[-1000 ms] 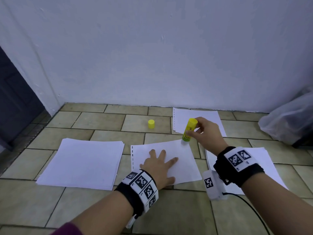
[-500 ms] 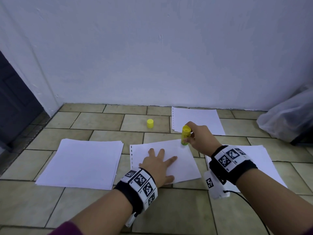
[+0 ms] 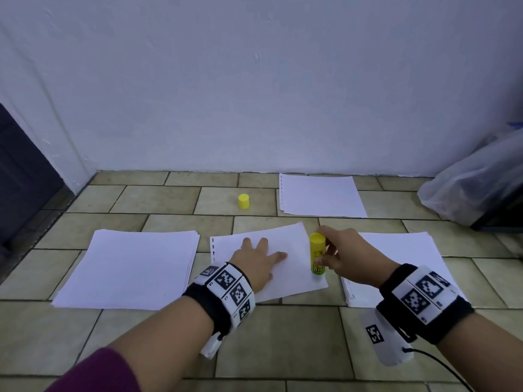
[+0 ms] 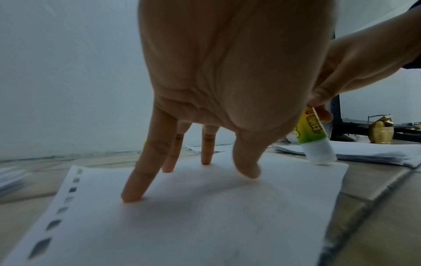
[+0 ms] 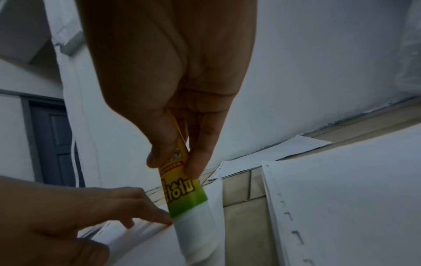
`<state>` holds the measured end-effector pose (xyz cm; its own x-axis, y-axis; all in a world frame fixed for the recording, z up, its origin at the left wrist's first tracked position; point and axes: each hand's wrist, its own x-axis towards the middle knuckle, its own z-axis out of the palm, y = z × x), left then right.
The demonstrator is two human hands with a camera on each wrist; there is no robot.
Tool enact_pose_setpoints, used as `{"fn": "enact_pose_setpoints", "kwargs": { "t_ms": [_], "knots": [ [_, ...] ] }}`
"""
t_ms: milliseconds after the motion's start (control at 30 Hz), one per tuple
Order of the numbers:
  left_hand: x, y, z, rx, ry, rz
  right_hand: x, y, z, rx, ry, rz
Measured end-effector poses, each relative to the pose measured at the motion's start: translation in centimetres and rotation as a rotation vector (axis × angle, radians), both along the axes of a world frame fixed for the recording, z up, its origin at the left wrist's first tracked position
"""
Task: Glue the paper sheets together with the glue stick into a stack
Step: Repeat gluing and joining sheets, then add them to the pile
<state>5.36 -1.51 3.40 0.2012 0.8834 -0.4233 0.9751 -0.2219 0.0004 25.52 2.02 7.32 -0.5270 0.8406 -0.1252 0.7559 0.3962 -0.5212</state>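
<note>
Right hand (image 3: 343, 257) pinches the yellow glue stick (image 3: 317, 257) between thumb and fingers, barrel near upright, white glue end down on the right edge of the single sheet (image 3: 297, 281) in the middle of the tiled floor (image 3: 268, 343). Left hand (image 3: 259, 260) lies flat with fingers spread, fingertips (image 4: 132, 197) pressing that sheet down; it holds nothing. The sheet has a punched strip along its left edge and lies slightly skewed. Outward: a thick pile of sheets (image 3: 130, 270) to the left, another pile (image 3: 402, 258) just right of the glue hand, a smaller set of sheets (image 3: 319, 196) by the wall. Yellow cap (image 3: 243, 201) stands apart, beyond the sheet. Judgement: gluing is in progress along one edge of this sheet. Which pile is the glued stack cannot be told. Left: finish the glue pass, lay the next sheet on, press, repeat; many sheets appear to remain.
</note>
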Motion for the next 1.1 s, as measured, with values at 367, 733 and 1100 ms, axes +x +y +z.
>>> {"fn": "enact_pose_setpoints", "kwargs": {
  "t_ms": [367, 733, 1100],
  "knots": [
    [-0.9, -0.4, 1.8, -0.089, 0.088, -0.023, 1.3, 2.5, 0.4, -0.649, 0.781, -0.434],
    [-2.0, -0.5, 0.6, -0.019, -0.072, -0.014, -2.9, 4.0, -1.1, -0.295, 0.806, -0.601],
    [-3.1, 0.2, -0.3, -0.129, -0.119, 0.045, -7.2, 5.2, -2.0, 0.025, 0.385, -0.333]
  ]
}}
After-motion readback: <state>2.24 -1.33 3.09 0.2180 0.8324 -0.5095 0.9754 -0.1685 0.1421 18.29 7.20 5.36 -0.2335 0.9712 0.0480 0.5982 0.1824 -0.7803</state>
